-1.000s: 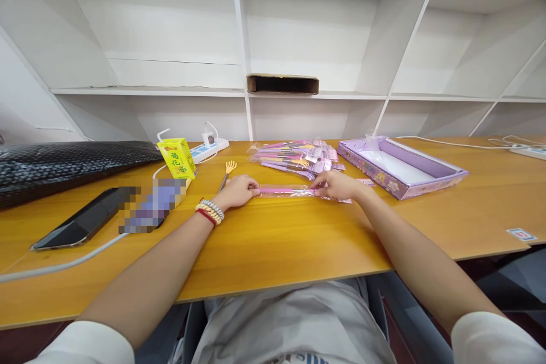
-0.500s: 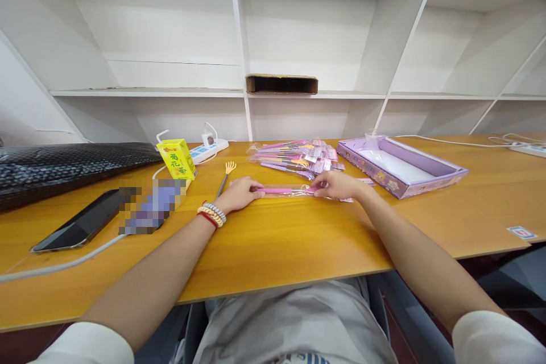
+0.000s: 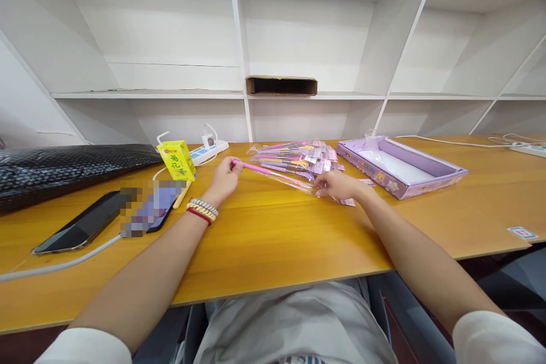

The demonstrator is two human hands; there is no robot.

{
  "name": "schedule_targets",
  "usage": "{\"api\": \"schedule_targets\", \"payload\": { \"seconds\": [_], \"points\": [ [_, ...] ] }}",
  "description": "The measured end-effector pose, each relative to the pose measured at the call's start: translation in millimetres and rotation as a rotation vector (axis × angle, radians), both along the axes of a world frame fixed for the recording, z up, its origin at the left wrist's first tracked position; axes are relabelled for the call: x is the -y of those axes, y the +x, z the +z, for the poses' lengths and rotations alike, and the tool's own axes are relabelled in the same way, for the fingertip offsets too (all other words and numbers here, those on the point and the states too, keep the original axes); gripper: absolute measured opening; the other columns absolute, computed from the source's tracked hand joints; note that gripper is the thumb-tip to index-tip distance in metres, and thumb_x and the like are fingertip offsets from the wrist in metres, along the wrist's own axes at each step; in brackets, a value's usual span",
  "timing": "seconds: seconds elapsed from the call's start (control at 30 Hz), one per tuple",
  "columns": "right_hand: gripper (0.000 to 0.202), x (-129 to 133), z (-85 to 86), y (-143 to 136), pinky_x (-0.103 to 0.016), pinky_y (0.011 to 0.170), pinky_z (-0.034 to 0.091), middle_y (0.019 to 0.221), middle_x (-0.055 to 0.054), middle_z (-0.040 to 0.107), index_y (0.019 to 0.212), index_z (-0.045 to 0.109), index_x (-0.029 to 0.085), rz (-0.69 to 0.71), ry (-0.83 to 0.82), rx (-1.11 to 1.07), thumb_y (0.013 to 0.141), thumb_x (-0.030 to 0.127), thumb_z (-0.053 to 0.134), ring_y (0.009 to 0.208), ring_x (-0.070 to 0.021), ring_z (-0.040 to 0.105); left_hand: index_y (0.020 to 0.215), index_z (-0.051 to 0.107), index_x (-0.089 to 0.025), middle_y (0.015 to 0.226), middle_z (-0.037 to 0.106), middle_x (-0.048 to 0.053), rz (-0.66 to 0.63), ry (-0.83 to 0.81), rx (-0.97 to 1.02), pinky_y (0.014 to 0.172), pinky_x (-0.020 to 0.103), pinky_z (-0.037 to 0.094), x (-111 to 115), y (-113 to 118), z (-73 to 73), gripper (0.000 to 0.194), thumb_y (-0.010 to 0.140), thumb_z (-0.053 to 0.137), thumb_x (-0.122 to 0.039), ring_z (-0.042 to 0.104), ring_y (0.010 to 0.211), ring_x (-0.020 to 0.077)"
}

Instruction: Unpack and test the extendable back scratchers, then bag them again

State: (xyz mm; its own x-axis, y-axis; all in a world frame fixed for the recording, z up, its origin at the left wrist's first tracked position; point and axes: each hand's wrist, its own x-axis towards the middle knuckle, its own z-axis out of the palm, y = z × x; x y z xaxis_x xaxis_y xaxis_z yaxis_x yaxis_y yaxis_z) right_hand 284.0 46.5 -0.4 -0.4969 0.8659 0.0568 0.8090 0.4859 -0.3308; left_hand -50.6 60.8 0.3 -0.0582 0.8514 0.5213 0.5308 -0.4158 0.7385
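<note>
My left hand (image 3: pixel 225 180) is closed on the left end of a pink stick (image 3: pixel 260 169), raised a little above the table. The stick slants down to the right into a clear plastic sleeve (image 3: pixel 303 185). My right hand (image 3: pixel 335 184) pinches the sleeve near its right end, where a pink label (image 3: pixel 348 202) shows. Just behind lies a pile of wrapped sticks (image 3: pixel 294 156) in pink, purple and yellow. The far end of the held stick is inside the sleeve.
A purple open box (image 3: pixel 401 168) stands at the right. On the left are a yellow drink carton (image 3: pixel 177 159), two phones, a black phone (image 3: pixel 83 222) nearest, a power strip (image 3: pixel 209 151) and a dark bag (image 3: pixel 77 170). White shelves (image 3: pixel 149 94) rise behind, with a cardboard box (image 3: pixel 281 86).
My left hand has moved left and up, drawing the pink stick partly out of the sleeve at a slant. My right hand stays nearly in place.
</note>
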Motion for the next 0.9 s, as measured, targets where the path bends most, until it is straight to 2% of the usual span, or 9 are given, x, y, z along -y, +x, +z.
{"api": "schedule_targets", "payload": {
  "seconds": [0.1,0.23,0.33,0.47,0.6,0.7,0.77,0.87,0.9],
  "points": [
    [0.025,-0.7,-0.6,1.1,-0.024,0.064,0.041,0.085,-0.004,0.068,0.092,0.067,0.020,-0.036,0.000,0.035,0.070,0.032,0.063,0.074,-0.0172,0.061,0.082,0.048,-0.019,0.067,0.051,-0.001,0.114,0.096,0.272,0.056,0.023,0.039,-4.5,-6.4,2.9,0.015,0.084,0.046,-0.033,0.049,0.059,0.0115],
    [0.026,0.4,-0.3,0.4,-0.024,0.063,0.041,0.087,-0.005,0.069,0.093,0.068,0.020,-0.081,0.027,0.079,0.071,0.034,0.062,0.075,-0.0178,0.061,0.085,0.042,-0.020,0.065,0.046,-0.004,0.312,0.276,0.501,0.050,0.021,0.038,-8.4,-11.7,8.2,0.010,0.085,0.045,-0.030,0.047,0.051,0.0093],
    [0.028,2.0,0.4,-2.3,-0.024,0.063,0.040,0.089,-0.005,0.068,0.093,0.068,0.020,-0.071,0.052,0.095,0.073,0.038,0.061,0.076,-0.0179,0.061,0.082,0.039,-0.020,0.066,0.046,-0.004,0.328,0.308,0.609,0.048,0.020,0.038,-7.5,-8.9,11.5,0.008,0.086,0.043,-0.026,0.046,0.048,0.0076],
    [0.029,5.5,-0.2,-9.9,-0.025,0.066,0.040,0.090,-0.006,0.068,0.095,0.066,0.020,-0.056,0.120,0.055,0.075,0.040,0.059,0.079,-0.0183,0.060,0.080,0.042,-0.020,0.064,0.048,-0.005,0.188,0.200,0.687,0.050,0.020,0.040,-2.1,3.5,10.1,0.011,0.084,0.046,-0.029,0.047,0.049,0.0073],
    [0.047,12.4,1.4,-19.3,-0.027,0.071,0.041,0.098,-0.009,0.064,0.115,0.056,0.017,-0.084,0.309,-0.147,0.079,0.046,0.054,0.084,-0.0194,0.058,0.076,0.043,-0.019,0.062,0.047,-0.005,0.016,0.076,0.744,0.054,0.021,0.041,7.5,20.3,5.8,0.018,0.080,0.054,-0.033,0.046,0.050,0.0068],
    [0.056,17.6,4.6,-24.5,-0.027,0.072,0.041,0.103,-0.009,0.062,0.124,0.048,0.016,-0.028,0.379,-0.307,0.078,0.047,0.056,0.082,-0.0176,0.056,0.076,0.044,-0.019,0.065,0.049,-0.004,-0.097,0.006,0.745,0.056,0.022,0.042,16.7,31.9,3.3,0.021,0.078,0.056,-0.036,0.048,0.052,0.0070],
    [0.051,19.8,6.3,-26.7,-0.026,0.070,0.040,0.098,-0.008,0.062,0.120,0.051,0.016,0.027,0.383,-0.328,0.078,0.046,0.056,0.077,-0.0160,0.054,0.076,0.045,-0.019,0.066,0.051,-0.003,-0.169,-0.029,0.759,0.057,0.023,0.042,22.1,37.7,1.9,0.022,0.077,0.057,-0.037,0.048,0.054,0.0071],
    [0.031,21.3,7.0,-29.0,-0.024,0.062,0.036,0.075,-0.004,0.060,0.093,0.062,0.016,0.072,0.361,-0.263,0.082,0.042,0.051,0.066,-0.0133,0.049,0.076,0.046,-0.018,0.065,0.052,-0.004,-0.259,-0.071,0.813,0.057,0.022,0.042,26.7,42.5,0.6,0.022,0.073,0.061,-0.033,0.049,0.054,0.0072],
    [0.030,21.6,7.0,-29.5,-0.023,0.059,0.034,0.068,-0.002,0.057,0.085,0.063,0.016,0.070,0.350,-0.249,0.083,0.042,0.048,0.062,-0.0124,0.047,0.076,0.046,-0.018,0.064,0.052,-0.004,-0.283,-0.089,0.828,0.057,0.022,0.042,27.4,42.9,0.5,0.022,0.072,0.063,-0.032,0.049,0.054,0.0071]
  ]
}}
